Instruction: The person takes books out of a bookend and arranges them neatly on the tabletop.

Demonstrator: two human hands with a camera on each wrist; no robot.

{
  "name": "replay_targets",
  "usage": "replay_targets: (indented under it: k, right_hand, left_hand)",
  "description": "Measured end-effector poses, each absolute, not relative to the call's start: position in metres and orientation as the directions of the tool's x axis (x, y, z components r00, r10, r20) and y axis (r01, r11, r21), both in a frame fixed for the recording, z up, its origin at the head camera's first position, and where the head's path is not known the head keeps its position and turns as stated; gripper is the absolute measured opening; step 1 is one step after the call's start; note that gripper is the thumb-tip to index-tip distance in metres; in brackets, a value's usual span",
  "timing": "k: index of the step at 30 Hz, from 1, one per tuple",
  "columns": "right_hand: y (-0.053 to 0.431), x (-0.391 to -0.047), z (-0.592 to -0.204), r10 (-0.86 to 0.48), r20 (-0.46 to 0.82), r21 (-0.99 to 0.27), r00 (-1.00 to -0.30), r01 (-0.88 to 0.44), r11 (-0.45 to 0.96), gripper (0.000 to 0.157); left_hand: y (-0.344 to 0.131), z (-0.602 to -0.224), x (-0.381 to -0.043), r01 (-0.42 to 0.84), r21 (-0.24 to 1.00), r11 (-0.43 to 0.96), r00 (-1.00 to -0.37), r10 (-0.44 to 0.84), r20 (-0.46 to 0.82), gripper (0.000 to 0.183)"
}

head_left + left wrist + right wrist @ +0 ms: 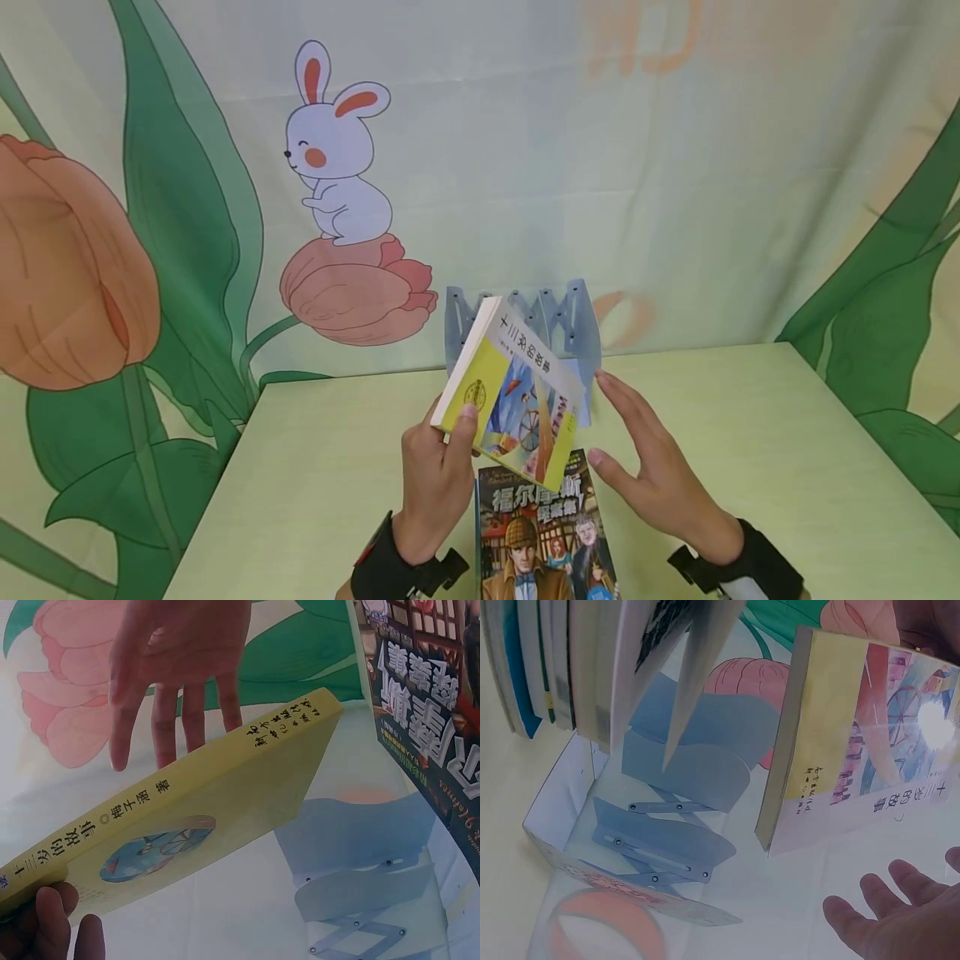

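Note:
My left hand (438, 479) grips a yellow and white paperback book (528, 408) by its lower left corner, thumb on the cover. The book is tilted, its illustrated front turned up; in the left wrist view its yellow spine (142, 791) shows. My right hand (660, 467) is beside the book's right edge, fingers spread and apart from it. Underneath, a dark comic-style book (551, 533) with a man in a checked cap lies at the table's near side, partly covered by the held book. Behind stands a blue folding bookend (585, 325), partly hidden by the paperback.
In the right wrist view, several stacked books (555, 667) show at upper left, a few pages hanging loose. The bookend's crossed metal slats (660, 859) stand near the pale green table's (705, 392) back edge. A printed curtain (510, 167) hangs behind.

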State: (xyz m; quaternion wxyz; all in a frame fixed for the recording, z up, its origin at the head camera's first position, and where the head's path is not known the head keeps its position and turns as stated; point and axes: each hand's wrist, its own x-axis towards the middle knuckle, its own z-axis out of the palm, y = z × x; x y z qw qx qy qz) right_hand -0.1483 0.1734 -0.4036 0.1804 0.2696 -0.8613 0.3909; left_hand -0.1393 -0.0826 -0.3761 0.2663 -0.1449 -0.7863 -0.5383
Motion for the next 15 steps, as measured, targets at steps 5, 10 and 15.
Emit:
replay_targets:
  k: [5, 10, 15]
  right_hand:
    - [0.172, -0.151, -0.401, -0.318, 0.520, -0.586, -0.793, -0.602, 0.543, 0.082]
    - [0.172, -0.152, -0.400, -0.315, 0.517, -0.592, -0.796, -0.598, 0.540, 0.080]
    - [0.171, -0.153, -0.397, -0.317, 0.526, -0.588, -0.789, -0.607, 0.535, 0.077]
  left_hand:
    - [-0.083, -0.376, -0.134, 0.491, 0.794, 0.358, -0.837, -0.059, 0.544, 0.032]
    - [-0.084, -0.375, -0.128, 0.495, 0.799, 0.342, -0.838, -0.055, 0.543, 0.031]
    - [-0.084, -0.374, -0.123, 0.491, 0.811, 0.318, -0.842, -0.062, 0.535, 0.029]
